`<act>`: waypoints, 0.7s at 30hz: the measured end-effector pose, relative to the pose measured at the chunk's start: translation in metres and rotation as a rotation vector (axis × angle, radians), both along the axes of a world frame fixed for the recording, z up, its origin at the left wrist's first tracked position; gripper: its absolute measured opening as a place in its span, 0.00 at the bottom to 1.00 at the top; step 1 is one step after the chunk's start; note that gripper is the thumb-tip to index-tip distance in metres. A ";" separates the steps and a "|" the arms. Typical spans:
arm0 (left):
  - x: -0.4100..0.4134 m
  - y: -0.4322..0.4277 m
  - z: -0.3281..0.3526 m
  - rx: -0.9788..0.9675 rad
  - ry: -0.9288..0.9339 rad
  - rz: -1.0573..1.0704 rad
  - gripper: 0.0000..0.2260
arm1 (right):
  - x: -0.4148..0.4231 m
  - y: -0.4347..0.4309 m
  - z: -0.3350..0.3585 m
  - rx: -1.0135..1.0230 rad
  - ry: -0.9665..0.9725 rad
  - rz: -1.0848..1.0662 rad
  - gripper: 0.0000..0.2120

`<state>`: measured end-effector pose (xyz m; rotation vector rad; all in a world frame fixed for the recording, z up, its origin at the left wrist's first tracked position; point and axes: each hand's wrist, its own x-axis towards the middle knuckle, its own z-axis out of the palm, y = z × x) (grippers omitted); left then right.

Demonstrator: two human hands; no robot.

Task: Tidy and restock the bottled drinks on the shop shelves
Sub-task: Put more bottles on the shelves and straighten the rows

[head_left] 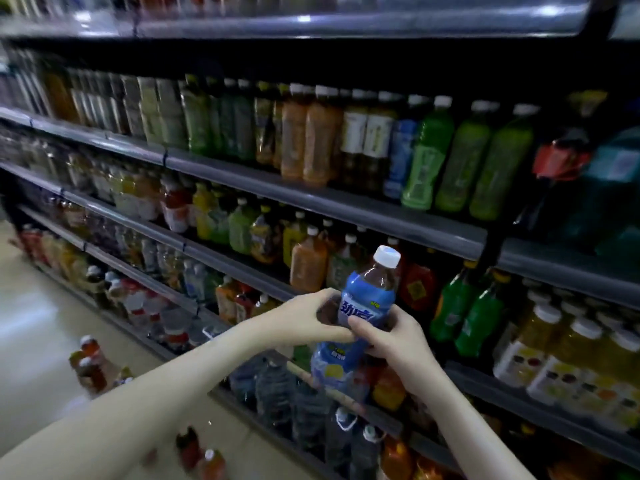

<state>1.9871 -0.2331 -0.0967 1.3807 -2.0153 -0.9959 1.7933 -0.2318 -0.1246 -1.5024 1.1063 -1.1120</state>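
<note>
Left hand (304,320) and right hand (391,337) grip blue-labelled white-capped plastic bottle (367,303) | we see cap (388,255) tilted up-right, toward grey metal shelf (381,216)

COLOUR REFERENCE: SHELF STOCK

The held bottle (363,296) has a blue label with white characters, a yellow patch near the base, a white cap (387,256) and dark brown contents. The upper-shelf green bottles (460,161) and orange bottles (304,140) have white caps. The shelf edges (346,204) are grey. The floor (34,323) is pale beige.
</note>
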 end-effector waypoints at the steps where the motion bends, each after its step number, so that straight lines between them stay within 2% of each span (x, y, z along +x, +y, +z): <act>1: 0.023 -0.008 0.008 -0.021 0.006 0.002 0.27 | 0.015 -0.010 0.008 -0.035 -0.012 -0.042 0.17; 5: 0.112 -0.046 0.028 -0.063 0.056 0.075 0.16 | 0.072 -0.052 0.045 -0.240 -0.142 -0.257 0.13; 8: 0.152 -0.070 0.036 -0.179 0.060 0.181 0.12 | 0.095 -0.078 0.077 -0.424 -0.249 -0.464 0.15; 10: 0.162 -0.088 0.040 -0.263 0.097 0.242 0.11 | 0.097 -0.093 0.095 -0.550 -0.237 -0.580 0.18; 12: 0.158 -0.107 0.045 -0.354 0.103 0.251 0.12 | 0.091 -0.109 0.108 -0.614 -0.190 -0.666 0.19; 16: 0.121 -0.154 0.061 -0.516 0.126 0.177 0.14 | 0.071 -0.149 0.125 -0.597 -0.063 -0.732 0.19; 21: 0.047 -0.218 0.086 -0.613 0.076 0.038 0.18 | 0.059 -0.207 0.149 -0.582 0.124 -0.861 0.17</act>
